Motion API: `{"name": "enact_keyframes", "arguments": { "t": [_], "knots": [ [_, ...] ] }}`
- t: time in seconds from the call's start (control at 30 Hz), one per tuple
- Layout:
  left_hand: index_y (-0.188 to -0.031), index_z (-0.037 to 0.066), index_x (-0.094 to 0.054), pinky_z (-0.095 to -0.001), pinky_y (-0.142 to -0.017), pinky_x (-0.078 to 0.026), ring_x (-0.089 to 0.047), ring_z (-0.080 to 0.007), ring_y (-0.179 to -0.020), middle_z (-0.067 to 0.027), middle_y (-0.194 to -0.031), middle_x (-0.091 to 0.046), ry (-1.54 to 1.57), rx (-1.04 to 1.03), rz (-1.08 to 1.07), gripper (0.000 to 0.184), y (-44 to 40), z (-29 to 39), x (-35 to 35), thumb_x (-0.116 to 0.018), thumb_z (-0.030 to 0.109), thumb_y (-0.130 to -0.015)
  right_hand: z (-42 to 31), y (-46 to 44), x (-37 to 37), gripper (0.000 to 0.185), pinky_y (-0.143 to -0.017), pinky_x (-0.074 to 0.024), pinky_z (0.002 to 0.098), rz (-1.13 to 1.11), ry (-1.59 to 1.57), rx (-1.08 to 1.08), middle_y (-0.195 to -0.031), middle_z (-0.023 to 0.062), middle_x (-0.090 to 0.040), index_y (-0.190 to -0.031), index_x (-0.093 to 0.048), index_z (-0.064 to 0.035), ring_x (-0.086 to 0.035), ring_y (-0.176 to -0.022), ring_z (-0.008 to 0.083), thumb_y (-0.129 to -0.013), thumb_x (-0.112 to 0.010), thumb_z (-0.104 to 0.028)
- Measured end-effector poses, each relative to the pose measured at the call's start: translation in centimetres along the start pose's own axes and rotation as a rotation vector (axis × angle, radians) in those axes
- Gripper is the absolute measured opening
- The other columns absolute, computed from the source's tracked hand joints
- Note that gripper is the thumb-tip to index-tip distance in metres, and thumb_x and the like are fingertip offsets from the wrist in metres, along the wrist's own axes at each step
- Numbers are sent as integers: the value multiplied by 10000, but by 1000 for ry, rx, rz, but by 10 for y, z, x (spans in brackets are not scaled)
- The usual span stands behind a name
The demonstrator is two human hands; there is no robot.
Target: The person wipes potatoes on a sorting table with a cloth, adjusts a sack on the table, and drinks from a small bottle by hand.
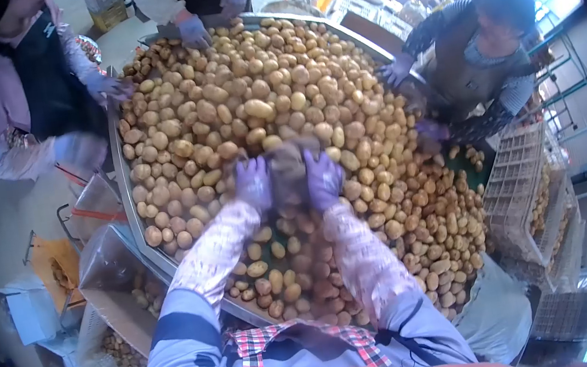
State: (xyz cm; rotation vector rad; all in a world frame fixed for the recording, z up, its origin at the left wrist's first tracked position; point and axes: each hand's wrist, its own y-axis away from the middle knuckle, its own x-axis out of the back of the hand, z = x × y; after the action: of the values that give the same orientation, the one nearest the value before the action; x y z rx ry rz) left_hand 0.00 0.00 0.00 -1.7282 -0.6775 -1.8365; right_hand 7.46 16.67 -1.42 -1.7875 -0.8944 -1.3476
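Note:
Both my hands wear purple gloves and reach out over a large heap of potatoes (248,77). Between them is a grey-brown cloth (287,173), slightly blurred. My left hand (254,183) has its fingers closed on the cloth's left side. On the other side, my right hand (324,179) grips the cloth's right edge. The cloth rests on or just above the potatoes and hides those under it. Nearer my body, loose potatoes (277,280) lie on a patch of green surface (267,251).
A metal-rimmed table (128,214) holds the heap. Co-workers stand at its left, far and right sides, gloved hands (193,32) near the potatoes. A cardboard box (118,298) with potatoes inside is at lower left. White plastic crates (522,181) stand at the right.

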Motion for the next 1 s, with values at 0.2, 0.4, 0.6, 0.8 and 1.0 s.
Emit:
{"name": "enact_keyframes", "arguments": {
  "t": [0.2, 0.4, 0.6, 0.8, 1.0],
  "knots": [
    [-1127, 68, -576, -381, -808, -394, -544, -254, -899, -98, -935, -556, 163, -293, 75, 439, 127, 10, 37, -581, 205, -711, 4, 125, 68, 408, -763, -456, 423, -27, -14, 361, -1008, 148, -563, -1150, -578, -161, -571, -919, 332, -746, -601, -111],
    [-1159, 129, -588, -399, -650, -475, -595, -296, -771, -93, -855, -583, 565, -228, 175, 462, 122, -19, 71, -659, 184, -706, 10, 72, 128, 430, -796, -487, 330, 60, -605, 321, -1014, 109, -594, -1007, -626, -25, -602, -885, 245, -594, -742, -32],
    [-1358, 96, -429, -459, -1039, -303, -377, -401, -1254, -211, -1380, -394, 258, 72, 441, 684, -9, -51, 73, -675, 258, -740, -34, -47, 150, 413, -985, -342, 488, 557, -192, 217, -1251, 205, -495, -1162, -560, -141, -441, -1197, 380, -750, -575, -119],
    [-1431, 277, -328, -577, -1095, -167, -154, -432, -1391, -132, -1528, -182, -30, 208, -12, 647, -130, -39, 26, -554, 323, -827, -19, -151, -8, 403, -1001, -201, 681, 123, 75, -13, -1373, 144, -428, -1309, -491, -267, -314, -1308, 441, -916, -405, -246],
    [-1407, 317, -373, -499, -1091, -261, -138, -372, -1411, -39, -1543, -190, 86, 241, -116, 571, -179, -48, 60, -544, 268, -864, -9, -186, 7, 401, -1061, -172, 603, 55, 8, -18, -1314, 168, -484, -1303, -502, -269, -324, -1301, 456, -910, -422, -269]
  ]
}}
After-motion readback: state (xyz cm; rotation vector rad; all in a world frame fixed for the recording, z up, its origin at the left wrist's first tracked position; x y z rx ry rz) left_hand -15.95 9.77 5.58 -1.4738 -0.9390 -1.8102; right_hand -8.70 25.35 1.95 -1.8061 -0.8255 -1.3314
